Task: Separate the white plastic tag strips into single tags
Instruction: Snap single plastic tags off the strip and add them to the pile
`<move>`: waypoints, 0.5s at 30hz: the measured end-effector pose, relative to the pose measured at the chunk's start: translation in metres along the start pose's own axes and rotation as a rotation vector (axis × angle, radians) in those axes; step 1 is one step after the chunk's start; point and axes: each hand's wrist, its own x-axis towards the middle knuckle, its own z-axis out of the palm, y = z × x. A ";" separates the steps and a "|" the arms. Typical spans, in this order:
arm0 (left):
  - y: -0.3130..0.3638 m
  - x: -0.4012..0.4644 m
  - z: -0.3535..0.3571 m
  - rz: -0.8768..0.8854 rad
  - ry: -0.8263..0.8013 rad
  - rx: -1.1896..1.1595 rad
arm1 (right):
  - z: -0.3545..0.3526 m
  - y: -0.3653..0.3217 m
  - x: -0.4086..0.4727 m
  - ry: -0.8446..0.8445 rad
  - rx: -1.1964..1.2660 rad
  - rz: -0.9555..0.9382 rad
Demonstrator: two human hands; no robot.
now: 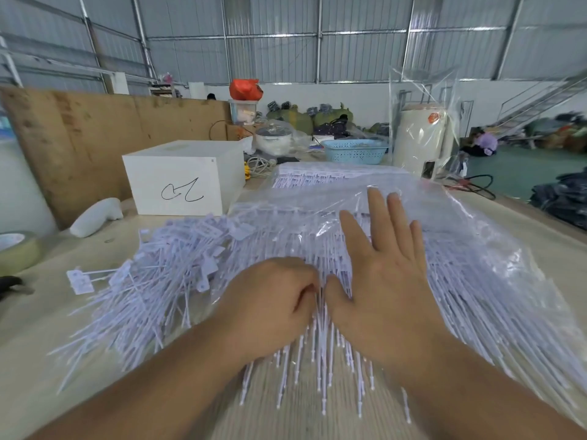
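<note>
Head view, one moment at a wooden table (540, 236). Item: a broad stack of white tag strips (317, 249), partly under a clear plastic bag (460, 217), lying straight ahead of the person; the thin tails run toward the person and fan out past the wrists, the flat heads lie at the far end. Item: a loose heap of single tags (152, 281) to the left of the stack, touching its edge, tails pointing every way. Left hand (270, 300): fingers curled, tips pinching at tails at the stack's near middle; exactly how many tails it holds cannot be told. Right hand (384, 274): fingers straight and spread, palm pressed flat on the stack, thumb just beside the left knuckles. Judgement: the left hand is nearer the heap, so a pull leftward across the tails, with the right hand pinning the rest, would seem the way a tag comes free. Behind: a white box (181, 182) with a scribble, a blue basket (354, 152), a roll of tape (17, 252) at far left.
</note>
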 end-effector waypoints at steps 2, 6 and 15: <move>-0.011 0.004 0.005 -0.097 0.105 0.131 | 0.000 0.000 -0.001 0.005 0.018 -0.019; -0.024 0.006 0.007 -0.260 0.201 0.330 | 0.005 -0.002 -0.002 -0.085 -0.027 -0.050; -0.038 0.008 0.005 -0.376 0.203 0.301 | 0.017 -0.002 -0.005 -0.268 -0.025 -0.067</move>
